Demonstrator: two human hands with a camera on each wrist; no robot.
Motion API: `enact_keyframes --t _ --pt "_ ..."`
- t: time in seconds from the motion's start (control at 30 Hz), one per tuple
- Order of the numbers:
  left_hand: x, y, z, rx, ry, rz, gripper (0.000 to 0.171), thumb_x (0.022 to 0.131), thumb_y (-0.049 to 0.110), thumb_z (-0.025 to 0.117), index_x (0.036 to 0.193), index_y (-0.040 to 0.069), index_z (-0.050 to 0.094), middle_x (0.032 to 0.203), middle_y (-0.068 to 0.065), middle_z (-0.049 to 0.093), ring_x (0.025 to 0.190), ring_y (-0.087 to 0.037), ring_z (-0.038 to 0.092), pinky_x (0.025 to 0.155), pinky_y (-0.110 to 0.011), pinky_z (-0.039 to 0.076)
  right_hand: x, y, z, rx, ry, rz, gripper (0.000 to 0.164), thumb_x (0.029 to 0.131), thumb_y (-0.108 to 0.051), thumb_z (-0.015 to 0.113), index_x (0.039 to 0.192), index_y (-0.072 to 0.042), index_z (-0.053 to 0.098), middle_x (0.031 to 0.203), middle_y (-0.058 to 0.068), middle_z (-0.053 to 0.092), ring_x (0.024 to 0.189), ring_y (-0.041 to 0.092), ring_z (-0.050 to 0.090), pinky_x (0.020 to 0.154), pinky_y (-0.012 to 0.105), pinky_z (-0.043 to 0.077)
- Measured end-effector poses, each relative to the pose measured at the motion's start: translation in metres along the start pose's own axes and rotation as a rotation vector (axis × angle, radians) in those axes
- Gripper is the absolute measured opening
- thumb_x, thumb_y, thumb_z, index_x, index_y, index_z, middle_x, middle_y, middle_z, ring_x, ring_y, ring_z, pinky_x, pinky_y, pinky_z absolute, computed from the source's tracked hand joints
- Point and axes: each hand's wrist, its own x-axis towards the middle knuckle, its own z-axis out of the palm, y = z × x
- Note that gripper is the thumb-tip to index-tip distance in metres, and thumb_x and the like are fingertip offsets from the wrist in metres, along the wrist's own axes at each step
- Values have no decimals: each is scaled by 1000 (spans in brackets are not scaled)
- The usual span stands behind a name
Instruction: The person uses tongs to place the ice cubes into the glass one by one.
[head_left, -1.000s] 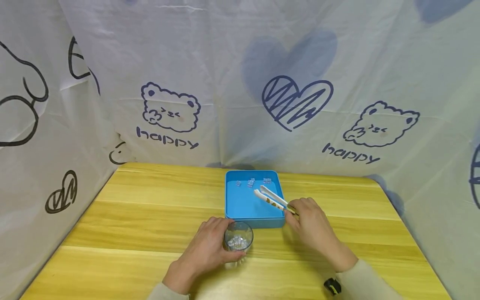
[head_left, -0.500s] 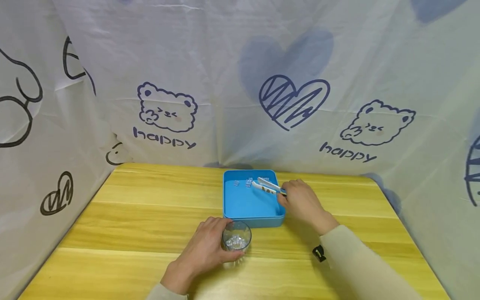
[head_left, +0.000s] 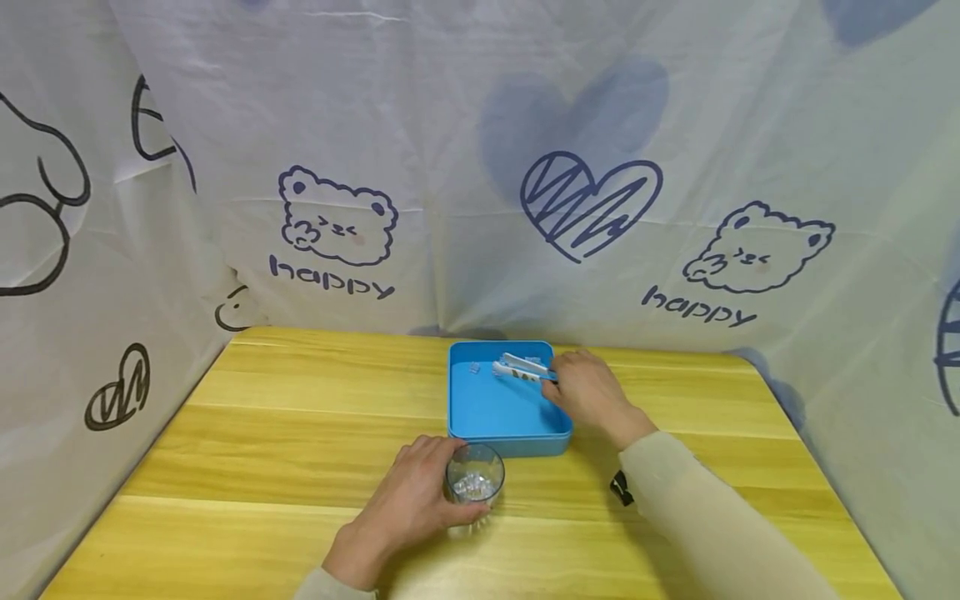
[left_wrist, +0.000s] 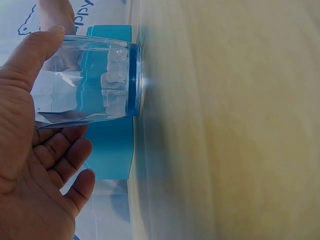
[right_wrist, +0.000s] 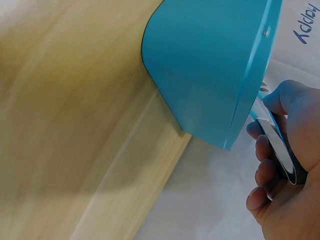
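My left hand [head_left: 412, 492] curls its thumb and fingers round a clear drinking glass [left_wrist: 75, 95], which stands upright on the table. Several clear cubes [left_wrist: 115, 82] lie at the bottom of the glass. With my right hand [head_left: 592, 390] I grip white-tipped tongs [head_left: 521, 369] near their rear end, reaching over the right wall of a blue tray [head_left: 495, 417]. The tips of the tongs are at some clear cubes in the tray's far part; whether they pinch one is too small to tell. Another clear cube [head_left: 475, 367] lies left of the tips. The tray's wall hides the tips in the right wrist view.
The wooden table [head_left: 285, 433] reaches back to a white printed curtain [head_left: 450, 167], with more curtain at both sides. The blue tray stands near the table's back edge, just beyond the glass. A black strap-like piece [head_left: 621, 487] shows beneath the right sleeve.
My right hand has moved forward and left with the tongs, whose tips now reach the cubes in the tray. The left hand and the glass have stayed in place.
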Motion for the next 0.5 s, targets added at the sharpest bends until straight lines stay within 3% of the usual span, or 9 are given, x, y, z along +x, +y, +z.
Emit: enact_keyframes --t 0.2,0.5 --pt "-1 -1 1 4 7 2 81 74 58 90 135 11 64 125 -2 69 114 -19 60 103 -45 49 4 -4 1 -48 -6 2 24 100 -28 70 89 -8 64 79 3 54 79 25 49 74 40 45" --pt "0 -1 1 14 9 5 81 75 59 90 134 11 64 125 -2 69 115 -19 60 102 -45 49 5 -5 3 -61 -5 -13 25 99 -28 71 87 -9 62 77 3 53 78 25 47 71 38 42"
